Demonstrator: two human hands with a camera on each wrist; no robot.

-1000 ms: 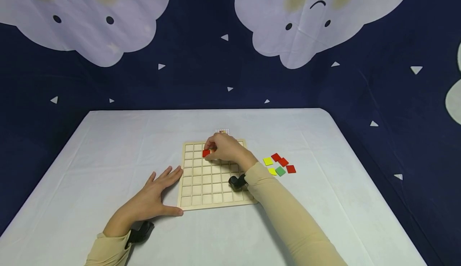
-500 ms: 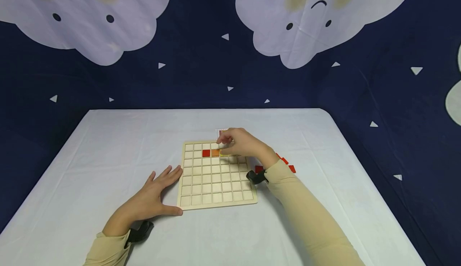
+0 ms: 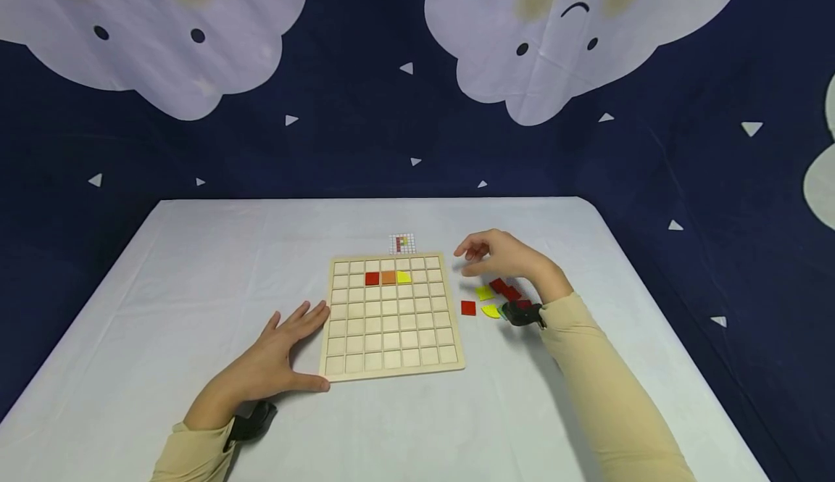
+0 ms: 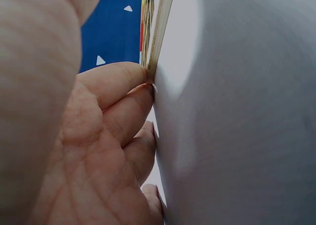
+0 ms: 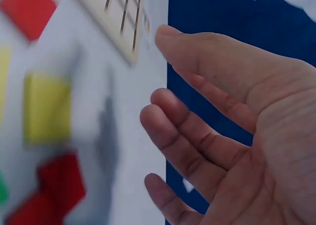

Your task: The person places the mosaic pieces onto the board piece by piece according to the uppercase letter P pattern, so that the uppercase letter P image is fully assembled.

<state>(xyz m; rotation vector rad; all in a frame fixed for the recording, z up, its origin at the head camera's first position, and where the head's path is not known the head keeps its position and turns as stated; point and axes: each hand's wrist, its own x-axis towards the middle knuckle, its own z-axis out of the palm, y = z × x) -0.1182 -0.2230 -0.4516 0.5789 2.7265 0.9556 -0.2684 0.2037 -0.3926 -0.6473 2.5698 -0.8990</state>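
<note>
A square wooden grid board point(image 3: 391, 322) lies on the white table. In one of its upper rows sit a red tile point(image 3: 372, 278), an orange tile point(image 3: 388, 277) and a yellow piece point(image 3: 404, 277), side by side. My left hand point(image 3: 277, 359) has its fingers spread, with fingertips and thumb at the board's left edge; the left wrist view shows fingertips touching that edge point(image 4: 160, 32). To the right of the board, my right hand point(image 3: 505, 256) hovers above the table with loosely bent fingers. Nothing is between them in the right wrist view.
Beneath and in front of the right hand lie loose pieces: a red square point(image 3: 468, 308), a yellow square point(image 3: 484, 293), a rounded yellow piece point(image 3: 491, 312), a partly hidden green one and several more reds. A small pattern card point(image 3: 401, 243) lies behind the board.
My right hand has moved from over the board's upper rows to the right, off the board. The orange tile and yellow piece, hidden by it earlier, now show fully. The left hand has stayed put.
</note>
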